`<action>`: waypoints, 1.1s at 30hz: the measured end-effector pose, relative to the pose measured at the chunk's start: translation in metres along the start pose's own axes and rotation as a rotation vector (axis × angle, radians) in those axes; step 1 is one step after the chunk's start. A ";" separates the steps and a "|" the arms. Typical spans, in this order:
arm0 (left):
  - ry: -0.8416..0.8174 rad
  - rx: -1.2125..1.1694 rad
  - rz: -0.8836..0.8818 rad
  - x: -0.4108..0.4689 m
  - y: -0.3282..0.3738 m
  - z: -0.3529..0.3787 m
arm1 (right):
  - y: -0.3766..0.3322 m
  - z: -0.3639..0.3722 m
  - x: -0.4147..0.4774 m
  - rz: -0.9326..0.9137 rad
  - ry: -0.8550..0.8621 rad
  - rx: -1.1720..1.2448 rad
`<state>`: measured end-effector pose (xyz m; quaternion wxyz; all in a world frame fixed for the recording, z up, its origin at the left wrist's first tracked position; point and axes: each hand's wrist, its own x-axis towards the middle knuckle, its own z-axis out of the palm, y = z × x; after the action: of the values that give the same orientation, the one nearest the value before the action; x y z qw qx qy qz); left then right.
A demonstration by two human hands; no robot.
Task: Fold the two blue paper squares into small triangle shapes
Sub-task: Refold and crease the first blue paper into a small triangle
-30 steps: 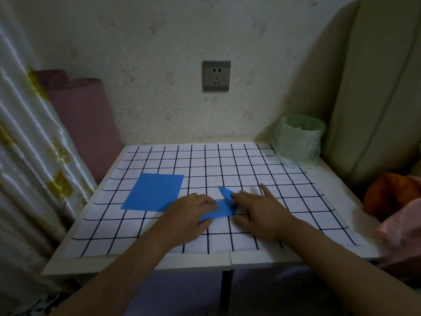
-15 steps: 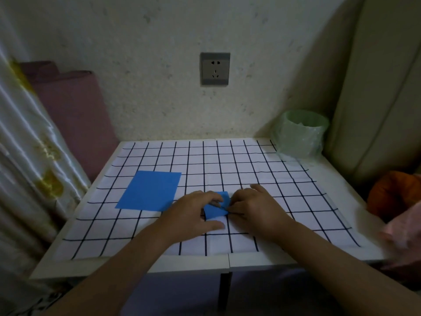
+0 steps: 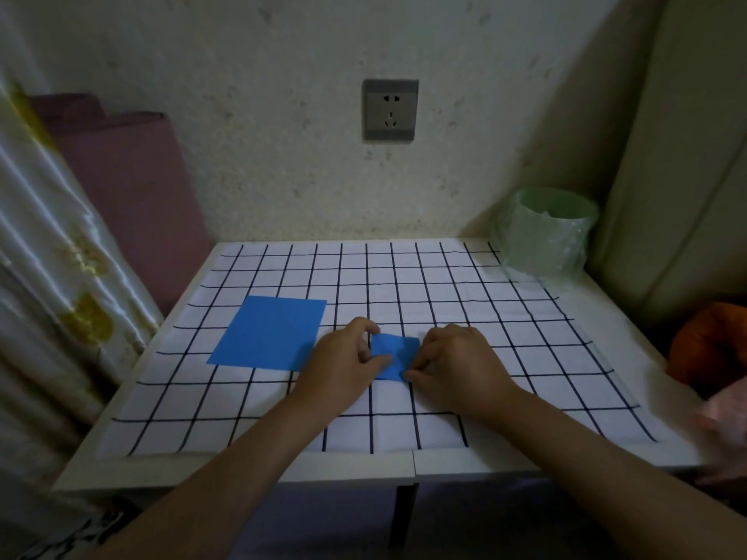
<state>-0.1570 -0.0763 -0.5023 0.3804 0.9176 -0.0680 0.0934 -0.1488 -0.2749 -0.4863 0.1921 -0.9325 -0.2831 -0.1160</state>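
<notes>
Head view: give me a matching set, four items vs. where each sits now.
Things:
1. flat square
2. folded paper
3. bin
4. socket

Places:
A. on the wall
B. pinched between left hand and right hand
C. far right corner of the table
D. lying flat on the grid, left of both hands

Pairs: 1-D, 2-B, 3-C, 4-A
</notes>
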 end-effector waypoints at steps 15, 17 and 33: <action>-0.254 0.370 0.479 -0.028 -0.012 -0.012 | 0.012 -0.009 -0.003 -0.077 -0.164 0.214; -0.302 0.411 0.473 -0.028 -0.016 -0.012 | 0.015 -0.011 -0.003 -0.019 -0.215 0.250; -0.365 0.374 0.399 -0.031 -0.016 -0.015 | 0.011 -0.016 -0.014 -0.243 -0.177 0.082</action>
<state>-0.1863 -0.0533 -0.5098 0.1610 0.9418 -0.2950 0.0110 -0.1553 -0.2971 -0.4797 0.1890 -0.8894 -0.4140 -0.0441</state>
